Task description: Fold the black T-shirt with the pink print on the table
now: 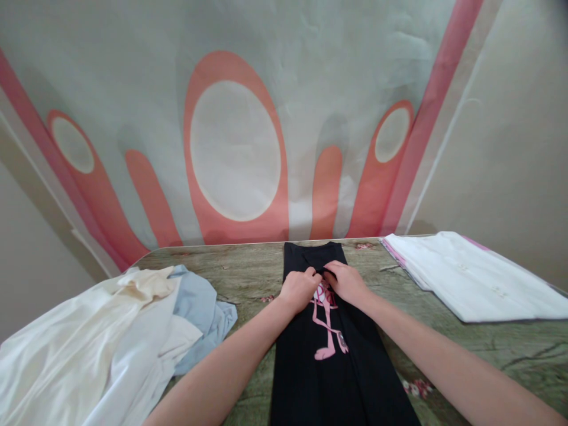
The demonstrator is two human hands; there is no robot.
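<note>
A black T-shirt [328, 367] with a pink cartoon print lies folded into a long narrow strip down the middle of the table. My left hand [298, 288] and my right hand [347, 280] rest side by side on its upper part, just above the print. The fingers of both are curled and pinch the black fabric between them. Both forearms reach in from the bottom edge.
A loose heap of white, cream and light-blue garments [110, 331] lies at the left. A neat stack of folded white clothes [470, 278] sits at the right. The table top [248, 269] has a green marbled pattern and stands against a pink-and-grey patterned wall [239, 148].
</note>
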